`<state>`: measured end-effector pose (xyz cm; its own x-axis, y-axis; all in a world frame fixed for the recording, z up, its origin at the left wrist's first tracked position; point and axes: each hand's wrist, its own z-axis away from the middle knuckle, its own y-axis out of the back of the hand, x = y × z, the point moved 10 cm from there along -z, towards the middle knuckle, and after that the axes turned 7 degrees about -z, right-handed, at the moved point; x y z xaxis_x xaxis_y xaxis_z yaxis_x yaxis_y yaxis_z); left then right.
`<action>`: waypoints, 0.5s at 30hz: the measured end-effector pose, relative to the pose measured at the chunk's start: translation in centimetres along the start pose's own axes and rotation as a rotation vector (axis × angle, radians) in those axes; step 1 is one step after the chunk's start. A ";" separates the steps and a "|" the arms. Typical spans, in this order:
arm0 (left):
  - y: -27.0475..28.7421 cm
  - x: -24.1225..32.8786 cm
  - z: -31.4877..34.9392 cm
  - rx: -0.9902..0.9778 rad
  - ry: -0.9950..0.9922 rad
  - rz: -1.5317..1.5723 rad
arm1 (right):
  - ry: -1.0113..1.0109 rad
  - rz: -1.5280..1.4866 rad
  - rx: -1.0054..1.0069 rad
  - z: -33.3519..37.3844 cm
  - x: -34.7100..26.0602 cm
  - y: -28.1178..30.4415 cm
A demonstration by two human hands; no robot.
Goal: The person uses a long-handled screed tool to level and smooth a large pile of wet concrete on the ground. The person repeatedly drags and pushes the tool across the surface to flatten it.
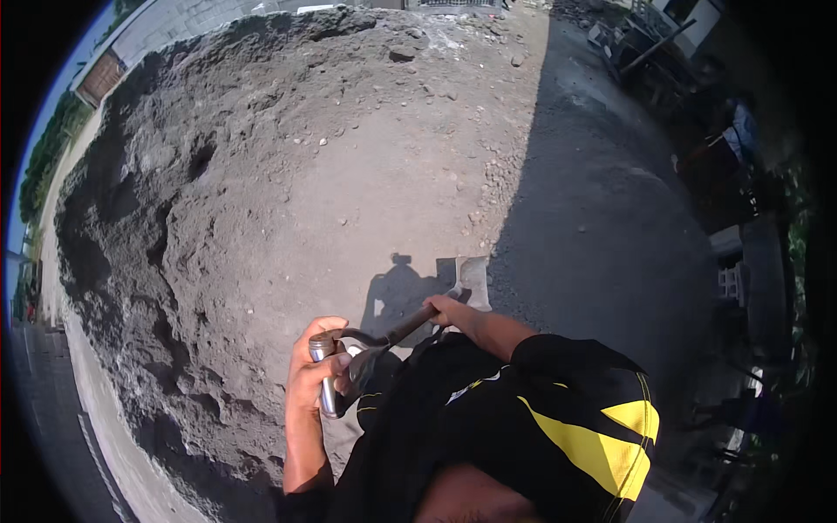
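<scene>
A shovel (408, 326) slants across in front of my body, its handle end to the left and its blade farther off to the right. My left hand (316, 362) is closed around the metal crossbar of the D-shaped handle. Lower on the shaft, near the blade, my right hand (446, 310) is wrapped round it. The flat grey blade (472, 281) lies low over the ground at the edge of the shade; whether it touches the ground I cannot tell. No load shows plainly on the blade.
A long heap of grey sandy material (187, 253) rises on the left and curves round the far side. Small stones (493, 187) lie scattered along the shadow's edge. Piled clutter (649, 52) stands in shade at the far right. A block wall (205, 30) runs behind the heap.
</scene>
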<state>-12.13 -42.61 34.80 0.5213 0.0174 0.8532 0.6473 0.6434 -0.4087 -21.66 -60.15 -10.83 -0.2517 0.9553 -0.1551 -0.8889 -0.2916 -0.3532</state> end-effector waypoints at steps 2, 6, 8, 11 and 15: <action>4.6 1.6 6.1 0.247 -0.059 0.029 | -0.169 0.320 -0.025 0.0 5.9 -7.2; 12.5 -2.8 18.5 0.899 -0.147 0.079 | -0.264 0.587 -0.169 0.2 15.8 -21.8; 15.2 -9.4 23.4 1.271 -0.164 0.280 | -0.279 0.707 -0.223 -0.6 22.9 -25.4; 18.6 -21.5 24.0 1.613 -0.129 0.770 | -0.351 0.889 -0.205 -3.8 32.3 -28.7; 27.2 -28.9 17.8 1.717 -0.337 1.374 | -0.210 1.362 -0.136 -11.6 36.7 -34.0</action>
<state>-19.46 -12.00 4.76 -0.1153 0.8793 0.4620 -0.9804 -0.0261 -0.1952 3.72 -15.78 -15.18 -0.9456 -0.0977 -0.3102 0.1425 -0.9818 -0.1252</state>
